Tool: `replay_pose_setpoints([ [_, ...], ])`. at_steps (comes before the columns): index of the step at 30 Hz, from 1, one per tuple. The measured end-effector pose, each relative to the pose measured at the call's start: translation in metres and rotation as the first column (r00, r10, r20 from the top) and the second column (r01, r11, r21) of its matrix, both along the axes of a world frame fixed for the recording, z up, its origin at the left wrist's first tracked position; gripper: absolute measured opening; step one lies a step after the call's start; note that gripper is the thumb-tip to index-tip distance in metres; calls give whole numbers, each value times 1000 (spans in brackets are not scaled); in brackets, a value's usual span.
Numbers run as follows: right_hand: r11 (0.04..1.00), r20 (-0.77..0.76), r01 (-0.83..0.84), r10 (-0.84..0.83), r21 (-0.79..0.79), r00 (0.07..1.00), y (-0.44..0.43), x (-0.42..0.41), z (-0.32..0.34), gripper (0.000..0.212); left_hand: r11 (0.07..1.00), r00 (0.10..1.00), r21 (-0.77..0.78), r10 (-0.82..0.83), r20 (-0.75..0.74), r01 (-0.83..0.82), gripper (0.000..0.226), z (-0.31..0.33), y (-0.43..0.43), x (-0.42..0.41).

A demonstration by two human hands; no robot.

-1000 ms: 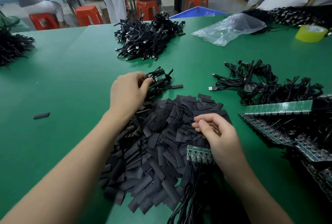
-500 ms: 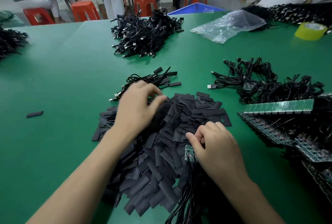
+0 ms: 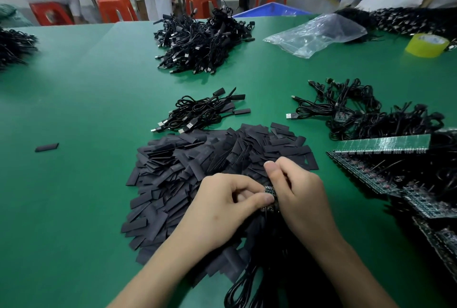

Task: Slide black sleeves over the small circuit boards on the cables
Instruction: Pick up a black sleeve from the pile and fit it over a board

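Black sleeve pile (image 3: 188,166); left hand (image 3: 222,211), right hand (image 3: 303,196) pinch circuit board (image 3: 270,190) at its near edge, mostly hiding it; sleeved cables (image 3: 205,111) beyond pile.

Pulled the left hand (image 3: 222,206) back from the cable bundle (image 3: 205,112) beyond the sleeve pile (image 3: 178,166), brought it against the right hand (image 3: 301,196), and set its thumb at the circuit board (image 3: 270,190) gripped there.

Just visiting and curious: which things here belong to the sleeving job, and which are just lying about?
In the job: left hand, right hand, circuit board between them, pile of black sleeves, sleeved cables.
Lying about: clear plastic bag, yellow tape roll, orange stools.
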State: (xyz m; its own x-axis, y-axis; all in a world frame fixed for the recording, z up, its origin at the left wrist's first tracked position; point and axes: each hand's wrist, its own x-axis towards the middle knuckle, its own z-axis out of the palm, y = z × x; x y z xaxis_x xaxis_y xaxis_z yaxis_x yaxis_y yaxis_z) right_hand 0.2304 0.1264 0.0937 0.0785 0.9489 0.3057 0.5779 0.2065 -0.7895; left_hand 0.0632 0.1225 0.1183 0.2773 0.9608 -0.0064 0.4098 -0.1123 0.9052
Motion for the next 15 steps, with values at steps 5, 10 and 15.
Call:
replay_pose_setpoints([
  [5, 995, 65, -36, 30, 95, 997, -1, 0, 2, 52, 986, 983, -164, -5, 186, 36, 7, -2, 1, -7],
  [10, 993, -26, -96, 98, 70, 995, -2, -4, -1, 56, 979, 968, -189, -27, 248, 75, 13, -3, 2, -7],
  [15, 990, -150, -138, 136, -3, 979, -1, -9, 0, 57, 968, 955, -230, -31, 296, 103, 17, -1, 4, -8],
])
